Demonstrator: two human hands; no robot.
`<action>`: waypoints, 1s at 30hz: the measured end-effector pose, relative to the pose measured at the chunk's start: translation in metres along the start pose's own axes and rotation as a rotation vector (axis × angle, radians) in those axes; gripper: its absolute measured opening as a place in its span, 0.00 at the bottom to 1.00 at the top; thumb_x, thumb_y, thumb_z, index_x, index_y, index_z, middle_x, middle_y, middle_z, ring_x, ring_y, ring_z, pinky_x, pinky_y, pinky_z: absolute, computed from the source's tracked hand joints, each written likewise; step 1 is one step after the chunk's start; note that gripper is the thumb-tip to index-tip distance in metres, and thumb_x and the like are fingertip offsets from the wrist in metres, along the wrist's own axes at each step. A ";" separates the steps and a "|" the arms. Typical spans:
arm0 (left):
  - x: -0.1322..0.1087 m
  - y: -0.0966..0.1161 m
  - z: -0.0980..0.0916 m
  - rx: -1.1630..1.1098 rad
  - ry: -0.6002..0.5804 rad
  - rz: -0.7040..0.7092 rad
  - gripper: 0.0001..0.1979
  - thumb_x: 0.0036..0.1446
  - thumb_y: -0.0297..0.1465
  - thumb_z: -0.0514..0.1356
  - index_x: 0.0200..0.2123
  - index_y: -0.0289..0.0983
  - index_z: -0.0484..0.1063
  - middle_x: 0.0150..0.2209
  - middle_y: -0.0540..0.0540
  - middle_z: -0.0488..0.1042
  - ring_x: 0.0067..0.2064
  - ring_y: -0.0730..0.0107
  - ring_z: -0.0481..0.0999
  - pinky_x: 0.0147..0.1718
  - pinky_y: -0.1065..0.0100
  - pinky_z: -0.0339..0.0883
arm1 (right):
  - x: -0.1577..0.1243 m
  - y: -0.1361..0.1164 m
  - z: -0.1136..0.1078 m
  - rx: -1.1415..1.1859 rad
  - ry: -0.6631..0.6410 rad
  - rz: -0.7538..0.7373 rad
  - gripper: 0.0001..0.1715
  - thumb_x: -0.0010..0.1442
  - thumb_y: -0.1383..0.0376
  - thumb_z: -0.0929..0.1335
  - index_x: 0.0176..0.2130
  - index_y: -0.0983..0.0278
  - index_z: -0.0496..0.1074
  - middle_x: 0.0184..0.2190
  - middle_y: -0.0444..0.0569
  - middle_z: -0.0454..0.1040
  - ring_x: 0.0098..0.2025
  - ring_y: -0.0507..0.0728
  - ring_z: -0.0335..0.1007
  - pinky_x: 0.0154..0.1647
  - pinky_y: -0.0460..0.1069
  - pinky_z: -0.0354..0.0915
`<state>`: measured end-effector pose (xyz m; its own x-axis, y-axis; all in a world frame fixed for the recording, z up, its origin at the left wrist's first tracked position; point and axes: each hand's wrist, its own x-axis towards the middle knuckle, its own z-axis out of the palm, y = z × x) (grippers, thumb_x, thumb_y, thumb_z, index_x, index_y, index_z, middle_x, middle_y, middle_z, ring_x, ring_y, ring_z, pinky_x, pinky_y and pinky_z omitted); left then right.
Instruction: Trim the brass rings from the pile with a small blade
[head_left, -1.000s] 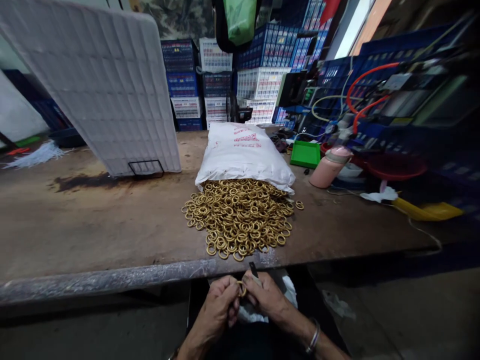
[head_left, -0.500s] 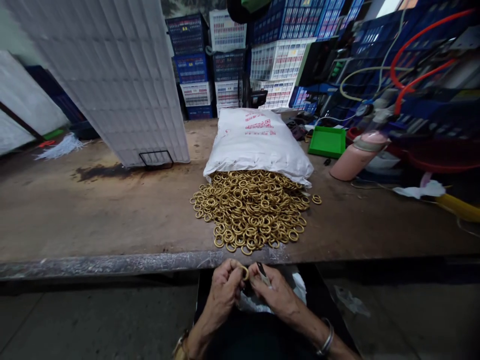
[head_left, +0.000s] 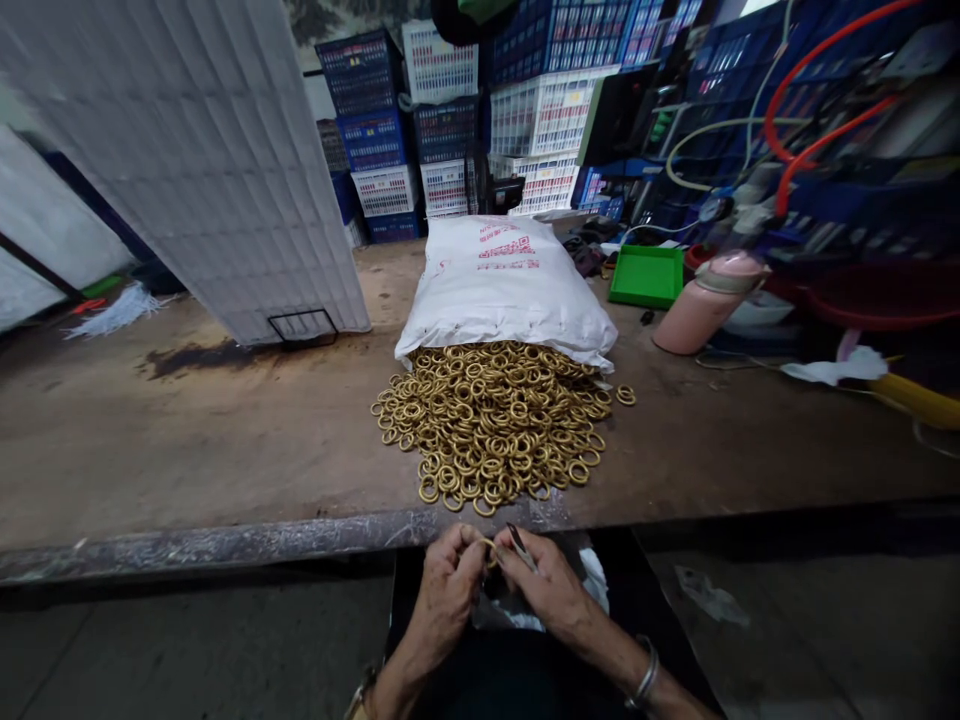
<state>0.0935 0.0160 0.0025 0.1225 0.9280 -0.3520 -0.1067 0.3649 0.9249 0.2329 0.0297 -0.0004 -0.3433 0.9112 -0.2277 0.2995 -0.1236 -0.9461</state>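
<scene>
In front of the table edge, my left hand (head_left: 450, 580) is closed, pinching a gold-coloured ring (head_left: 489, 546) between thumb and fingers. My right hand (head_left: 546, 580) is closed on a slim dark-and-silver tool that looks like a small knife (head_left: 520, 546); its end sticks up past the fingers. The right fingertips meet the ring's right side, partly hiding it. Just beyond both hands, a heap of gold rings (head_left: 495, 430) spills over the table from the open mouth of a white sack (head_left: 502, 290) with red print.
The wooden table (head_left: 225, 440) carries a tall pale corrugated panel (head_left: 202, 180) on the left. To the right are a green tray (head_left: 646, 276) and a pink bottle (head_left: 705, 310). Stacked crates (head_left: 551, 120) stand behind. Crumpled white plastic (head_left: 510, 612) lies below my hands.
The ring has turned between my fingers and now shows more edge-on. The tool has tilted slightly further left. My view has shifted a little, so the table things sit more to the left.
</scene>
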 end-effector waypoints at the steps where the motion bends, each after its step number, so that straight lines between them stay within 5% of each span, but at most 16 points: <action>1: 0.000 0.000 0.000 -0.005 -0.008 -0.009 0.15 0.50 0.41 0.56 0.23 0.36 0.60 0.16 0.57 0.58 0.15 0.84 0.51 0.14 0.78 0.47 | 0.000 0.000 0.000 0.000 0.004 -0.004 0.20 0.55 0.51 0.59 0.23 0.64 0.60 0.17 0.39 0.58 0.22 0.48 0.54 0.25 0.44 0.55; 8: 0.000 0.003 0.000 -0.230 -0.101 -0.134 0.14 0.49 0.41 0.58 0.27 0.36 0.60 0.19 0.56 0.59 0.16 0.85 0.50 0.12 0.79 0.43 | -0.001 -0.006 -0.010 -0.175 0.074 -0.098 0.16 0.58 0.57 0.57 0.23 0.63 0.60 0.18 0.39 0.60 0.22 0.48 0.55 0.24 0.43 0.55; 12: -0.003 0.006 0.000 -0.300 -0.154 -0.164 0.15 0.48 0.40 0.59 0.26 0.36 0.59 0.19 0.56 0.58 0.15 0.85 0.49 0.12 0.80 0.43 | -0.004 -0.004 -0.011 -0.382 -0.004 -0.190 0.07 0.54 0.68 0.58 0.28 0.63 0.63 0.21 0.42 0.66 0.24 0.49 0.60 0.26 0.43 0.55; 17: -0.005 0.010 0.002 -0.292 -0.146 -0.154 0.17 0.46 0.42 0.60 0.25 0.35 0.59 0.17 0.57 0.58 0.15 0.86 0.49 0.11 0.80 0.42 | -0.006 -0.003 -0.009 -0.546 -0.075 -0.204 0.10 0.47 0.75 0.57 0.27 0.62 0.61 0.22 0.43 0.68 0.25 0.50 0.62 0.26 0.43 0.52; 30: -0.002 0.008 -0.003 -0.259 -0.154 -0.185 0.16 0.47 0.42 0.59 0.25 0.36 0.59 0.16 0.57 0.57 0.14 0.86 0.49 0.12 0.80 0.41 | -0.009 0.000 -0.007 -0.711 -0.022 -0.236 0.16 0.40 0.77 0.56 0.30 0.62 0.61 0.24 0.43 0.69 0.26 0.52 0.64 0.27 0.44 0.49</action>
<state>0.0893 0.0177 0.0102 0.3082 0.8291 -0.4665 -0.3133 0.5515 0.7731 0.2422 0.0245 0.0037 -0.4851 0.8732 -0.0482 0.7163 0.3651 -0.5947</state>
